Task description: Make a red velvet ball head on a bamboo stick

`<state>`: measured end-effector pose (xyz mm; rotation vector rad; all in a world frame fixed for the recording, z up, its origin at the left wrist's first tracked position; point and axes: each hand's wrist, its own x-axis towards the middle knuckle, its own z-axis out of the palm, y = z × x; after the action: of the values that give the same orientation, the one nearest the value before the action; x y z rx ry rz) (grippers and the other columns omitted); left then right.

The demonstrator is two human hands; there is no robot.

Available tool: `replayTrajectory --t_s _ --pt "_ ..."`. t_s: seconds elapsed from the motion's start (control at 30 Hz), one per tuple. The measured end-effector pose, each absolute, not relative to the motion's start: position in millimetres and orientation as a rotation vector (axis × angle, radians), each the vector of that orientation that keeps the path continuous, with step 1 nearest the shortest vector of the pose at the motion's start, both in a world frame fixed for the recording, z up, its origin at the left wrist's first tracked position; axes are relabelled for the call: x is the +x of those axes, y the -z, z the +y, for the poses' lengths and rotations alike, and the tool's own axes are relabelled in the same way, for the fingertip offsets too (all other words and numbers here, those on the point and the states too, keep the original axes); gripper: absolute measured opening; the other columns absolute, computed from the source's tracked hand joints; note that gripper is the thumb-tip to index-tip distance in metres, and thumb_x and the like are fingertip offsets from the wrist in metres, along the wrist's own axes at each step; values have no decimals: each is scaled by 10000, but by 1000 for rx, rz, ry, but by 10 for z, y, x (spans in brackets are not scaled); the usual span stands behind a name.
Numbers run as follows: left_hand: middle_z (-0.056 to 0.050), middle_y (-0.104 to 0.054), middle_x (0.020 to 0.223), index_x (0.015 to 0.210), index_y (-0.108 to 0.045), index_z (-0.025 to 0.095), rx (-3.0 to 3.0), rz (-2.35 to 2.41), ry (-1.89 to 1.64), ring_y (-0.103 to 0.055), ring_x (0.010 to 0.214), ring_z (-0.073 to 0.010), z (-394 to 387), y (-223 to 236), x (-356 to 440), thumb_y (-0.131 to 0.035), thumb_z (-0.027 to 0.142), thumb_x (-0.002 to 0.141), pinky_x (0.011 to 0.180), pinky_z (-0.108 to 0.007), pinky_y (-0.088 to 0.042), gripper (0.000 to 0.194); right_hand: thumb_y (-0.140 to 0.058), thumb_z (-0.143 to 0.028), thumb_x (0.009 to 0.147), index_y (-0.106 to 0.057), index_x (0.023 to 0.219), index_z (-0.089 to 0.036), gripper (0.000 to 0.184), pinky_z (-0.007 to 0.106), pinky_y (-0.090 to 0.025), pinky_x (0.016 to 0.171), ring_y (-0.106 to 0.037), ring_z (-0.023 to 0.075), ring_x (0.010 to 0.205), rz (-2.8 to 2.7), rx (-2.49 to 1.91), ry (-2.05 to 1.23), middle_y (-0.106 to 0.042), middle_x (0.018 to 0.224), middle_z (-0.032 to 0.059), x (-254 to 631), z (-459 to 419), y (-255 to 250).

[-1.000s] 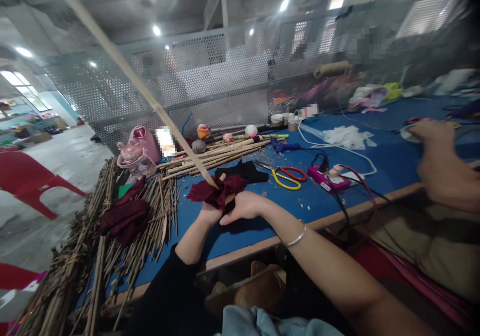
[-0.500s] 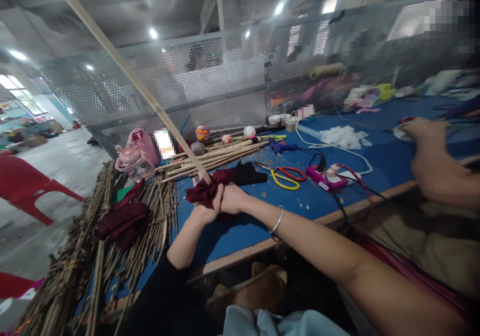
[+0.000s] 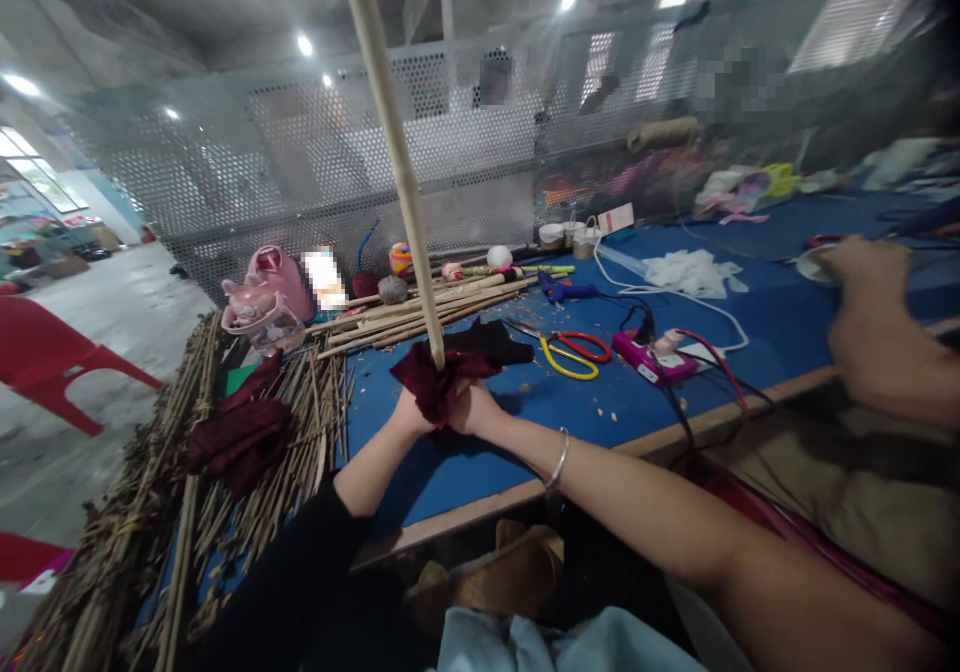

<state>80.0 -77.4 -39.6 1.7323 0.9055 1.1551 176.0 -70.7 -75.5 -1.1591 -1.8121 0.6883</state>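
Observation:
Close together over the front of the blue table, my left hand point(image 3: 414, 412) and my right hand point(image 3: 478, 410) are both closed on a dark red cloth point(image 3: 427, 382). The cloth is bunched around the lower end of a long pale wooden stick point(image 3: 405, 177), which rises nearly upright past the top of the view. The fingers are mostly hidden by the cloth. Just behind the hands lies a piece of black fabric point(image 3: 499, 340). Scissors point(image 3: 570, 354) with one red and one yellow handle rest to the right of it.
A bundle of dry twigs point(image 3: 154, 452) covers the table's left end, a second dark red cloth point(image 3: 240, 437) on top. Behind are loose sticks point(image 3: 375, 327), yarn balls point(image 3: 392, 290) and a blue glue gun point(image 3: 566, 292). A purple power strip point(image 3: 652, 357) sits right, near a co-worker's arm point(image 3: 870, 322).
The stick has swung from a left lean to nearly upright, its top moving right. Both hands have shifted slightly right, still gripping the dark red cloth.

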Motion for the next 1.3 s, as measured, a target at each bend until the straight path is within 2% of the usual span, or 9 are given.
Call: replayTrajectory --t_s 0.13,0.23,0.33,0.5,0.67,1.0,1.1,1.2,1.3 --pt "-31 -709 800 715 -687 231 1565 937 -1126 -606 951 -278 -628 375 885 -776 300 567 951 -393 -432 186 -586 -182 664 -719 798 -177 189 368 -458 904 -620 280 986 -1706 -1178 -770 -729 958 88 1774 -612 766" --pt "-40 -705 812 789 -686 175 1419 870 -1075 -630 879 -253 -480 304 882 -756 356 595 888 -389 -469 275 -586 -171 646 -713 774 -160 181 338 -482 848 -638 258 916 -1583 -1220 -837 -733 902 78 1820 -502 715" --pt "-81 -680 1024 1027 -638 157 1323 812 -1037 -620 976 -248 -514 363 734 -771 368 587 932 -397 -443 507 -604 -251 647 -699 711 -125 170 296 -513 673 -656 234 758 -1426 -1272 -931 -718 738 66 1856 -485 685" --pt "-160 -532 1296 1346 -364 152 1528 1088 -1067 -499 1201 -278 -907 656 588 -846 353 490 1039 -411 -344 1003 -634 -360 612 -656 622 -106 256 242 -452 479 -613 176 565 -1172 -1322 -1043 -656 584 50 1877 -569 657" --pt "-134 -647 1082 1150 -544 147 1734 1302 -1146 -602 1003 -291 -1049 720 707 -800 413 553 901 -404 -443 702 -660 -359 567 -601 566 -147 220 245 -441 480 -589 157 537 -1074 -1301 -1066 -634 562 23 1862 -584 663" --pt "-94 -690 979 1021 -618 139 1819 1069 -950 -624 922 -262 -924 645 537 -811 383 530 862 -388 -465 581 -739 -264 480 -587 583 -194 197 282 -489 762 -606 176 790 -1252 -1114 -1035 -683 709 -14 1846 -673 633" --pt "-83 -695 929 966 -643 146 1810 1161 -993 -631 886 -262 -888 661 576 -819 370 507 868 -390 -461 540 -727 -279 494 -538 553 -199 214 304 -488 761 -607 188 775 -1226 -1116 -1048 -678 691 -2 1843 -674 607" --pt "-104 -660 1079 1128 -591 173 1501 1059 -1188 -610 1004 -259 -898 671 645 -797 420 558 919 -379 -444 654 -669 -378 564 -506 550 -198 243 326 -499 702 -625 214 735 -1177 -1113 -1112 -671 654 35 1854 -698 496" --pt "-96 -503 1345 1380 -328 299 1067 714 -1317 -569 1121 -255 -1022 633 734 -681 523 692 865 -371 -494 806 -505 -468 685 -533 596 -194 290 350 -518 694 -656 239 761 -1136 -1046 -1233 -685 669 75 1876 -776 267"
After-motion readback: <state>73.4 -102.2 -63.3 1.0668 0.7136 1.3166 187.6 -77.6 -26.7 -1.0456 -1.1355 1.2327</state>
